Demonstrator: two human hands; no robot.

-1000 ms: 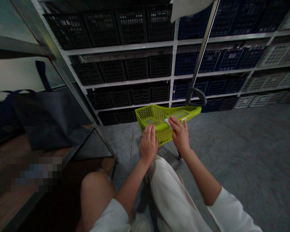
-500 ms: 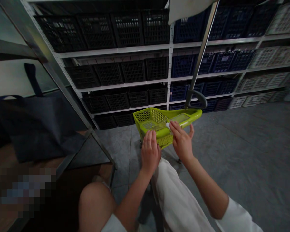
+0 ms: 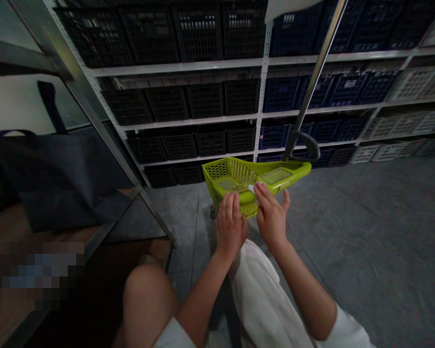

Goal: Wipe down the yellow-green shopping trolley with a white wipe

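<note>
A lime-green shopping trolley [image 3: 227,165] with a perforated basket stands just beyond my knees. A small wheel shows at its lower left. Over its near rim lie the fingers of my left hand [image 3: 232,227], with the thumb lower down, so the hand grips the edge. My right hand [image 3: 271,220] is closed with the fingertips pressed on the same rim, to the right of the left hand. Between those fingertips is a small white wipe [image 3: 252,187], mostly hidden. A clear panel [image 3: 275,176] is set in the trolley's right part.
Behind the trolley, white shelving [image 3: 263,77] holds black crates [image 3: 205,99], blue crates [image 3: 282,94] and pale crates [image 3: 413,84]. A metal pole [image 3: 321,63] with a dark loop handle [image 3: 306,145] rises at the trolley's right. At left, a dark bag [image 3: 58,179] sits on a metal-framed table.
The view has shifted slightly, so the trolley and shelves appear a little to the right. My right hand has slid slightly left along the rim; the left hand keeps its place on it.
</note>
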